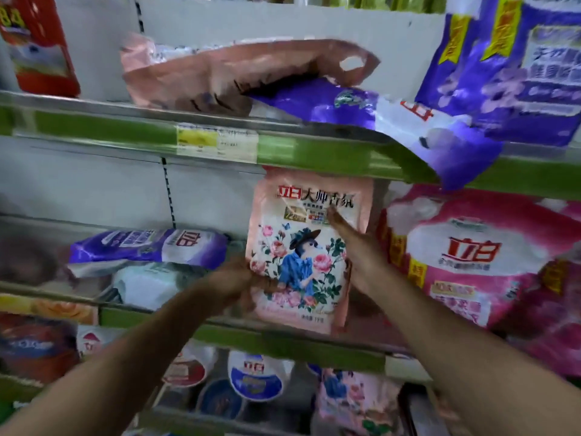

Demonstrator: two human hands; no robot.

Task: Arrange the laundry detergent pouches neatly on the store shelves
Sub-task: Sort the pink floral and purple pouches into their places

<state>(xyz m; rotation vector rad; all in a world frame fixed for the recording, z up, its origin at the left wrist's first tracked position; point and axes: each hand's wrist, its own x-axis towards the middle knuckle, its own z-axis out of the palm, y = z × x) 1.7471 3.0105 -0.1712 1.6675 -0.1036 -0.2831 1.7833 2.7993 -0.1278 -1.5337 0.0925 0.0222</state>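
A pink floral detergent pouch (301, 247) stands upright on the middle shelf (283, 341). My left hand (235, 278) grips its lower left edge. My right hand (355, 247) lies flat against its right side, fingers pointing up over the front. Left of it a purple pouch (147, 247) lies flat on a white-green pouch (147, 284). To the right stands a big pink pouch (471, 262). On the top shelf a pink pouch (235, 70) lies flat over a purple pouch (393, 121) that hangs over the shelf edge.
A tall purple pouch (515, 67) stands at the top right and a red pouch (37, 45) at the top left. The bottom shelf holds round-labelled pouches (254, 379) and another floral pouch (355, 401). The top shelf rail carries a price label (217, 143).
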